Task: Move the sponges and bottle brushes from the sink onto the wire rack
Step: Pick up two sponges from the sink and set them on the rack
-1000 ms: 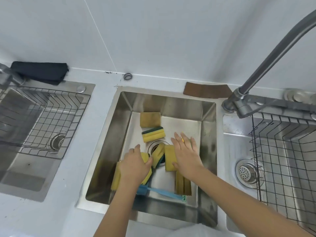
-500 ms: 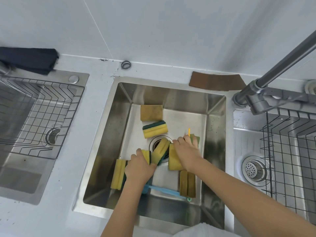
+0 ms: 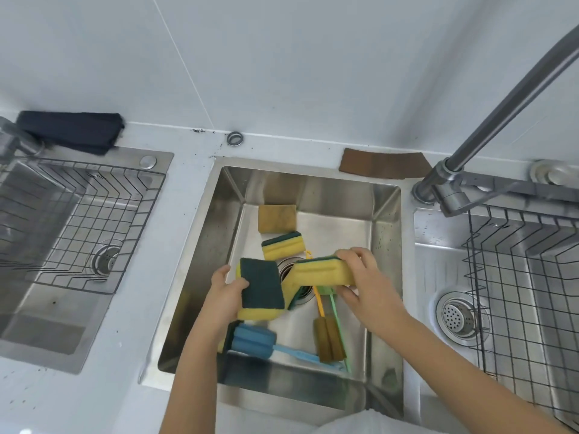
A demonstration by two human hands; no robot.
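White wall tiles back a pale worktop (image 3: 103, 386) set with three steel basins; the middle sink (image 3: 387, 233) holds the sponges and brushes. Half a second ago both hands were pressed low on the sink floor; now each has come up with a sponge. The left hand (image 3: 224, 297) is closed around a yellow sponge with its dark green scouring face up (image 3: 261, 285), thumb on top. The right hand (image 3: 371, 283) pinches the end of a second yellow-and-green sponge (image 3: 319, 272), held lengthwise over the drain, with another sponge partly hidden beneath it.

On the sink floor lie a tan sponge (image 3: 277, 218) near the back wall and a green-topped sponge (image 3: 283, 245) just in front of it. A blue bottle brush (image 3: 253, 338) lies along the front wall, which the left forearm covered before. A brown-headed brush (image 3: 329, 339) with an orange handle lies beside a green handle. Wire racks sit over the left basin (image 3: 94, 220) and the right basin (image 3: 513, 277).
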